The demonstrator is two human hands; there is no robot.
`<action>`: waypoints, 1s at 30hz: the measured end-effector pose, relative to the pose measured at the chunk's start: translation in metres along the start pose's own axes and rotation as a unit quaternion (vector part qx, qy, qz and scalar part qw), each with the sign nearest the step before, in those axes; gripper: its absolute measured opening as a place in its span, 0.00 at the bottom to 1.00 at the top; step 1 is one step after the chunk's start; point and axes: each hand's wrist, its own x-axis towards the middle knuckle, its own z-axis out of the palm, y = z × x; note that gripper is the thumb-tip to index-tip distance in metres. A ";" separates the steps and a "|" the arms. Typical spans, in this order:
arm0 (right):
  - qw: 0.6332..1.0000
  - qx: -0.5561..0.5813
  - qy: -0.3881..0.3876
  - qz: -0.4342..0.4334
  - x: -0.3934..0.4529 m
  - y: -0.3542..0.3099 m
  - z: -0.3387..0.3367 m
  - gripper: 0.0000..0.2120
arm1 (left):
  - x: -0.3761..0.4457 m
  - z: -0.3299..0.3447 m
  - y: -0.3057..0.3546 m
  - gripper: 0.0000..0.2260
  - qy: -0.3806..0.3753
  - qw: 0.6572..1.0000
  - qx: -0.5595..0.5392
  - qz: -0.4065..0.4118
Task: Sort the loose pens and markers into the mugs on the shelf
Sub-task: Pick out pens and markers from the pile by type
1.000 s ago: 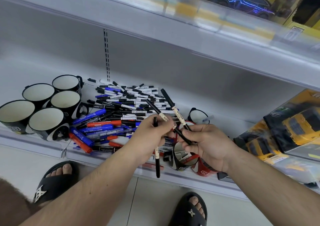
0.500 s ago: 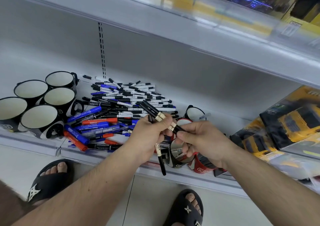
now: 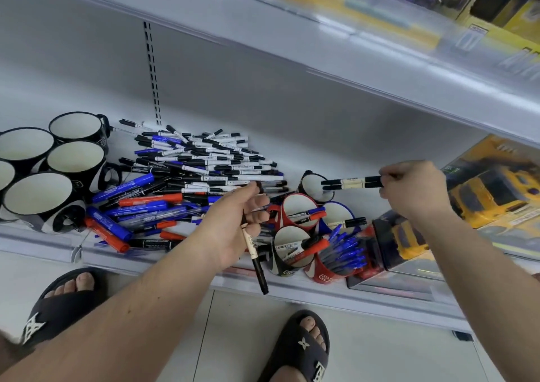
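Head view: right hand [image 3: 415, 190] pinches two markers [image 3: 352, 182] level over black mug [image 3: 314, 187]. Left hand [image 3: 233, 226] loosely curled round one pen [image 3: 253, 250], hanging down. Pile [image 3: 193, 171] on shelf [image 3: 321, 289]. Pens light, stiff, slick; best held mid-barrel.

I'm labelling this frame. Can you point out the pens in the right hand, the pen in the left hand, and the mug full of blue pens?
Right hand's pens [image 3: 352, 182], head view, white barrels.
Left hand's pen [image 3: 253, 250], head view, lower barrel.
Red mug [image 3: 327, 276], head view, front wall.
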 end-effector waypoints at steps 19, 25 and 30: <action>0.940 -0.286 -0.185 0.028 0.025 0.039 0.101 0.06 | 0.001 -0.002 0.001 0.13 -0.097 0.993 -0.032 0.057; 0.969 0.150 -0.197 -0.010 -0.018 -0.049 0.058 0.06 | -0.003 -0.001 0.003 0.13 -0.103 0.992 -0.025 0.064; 0.946 0.180 -0.267 -0.048 -0.062 -0.100 0.048 0.13 | -0.005 0.004 -0.007 0.09 -0.118 0.984 0.105 0.084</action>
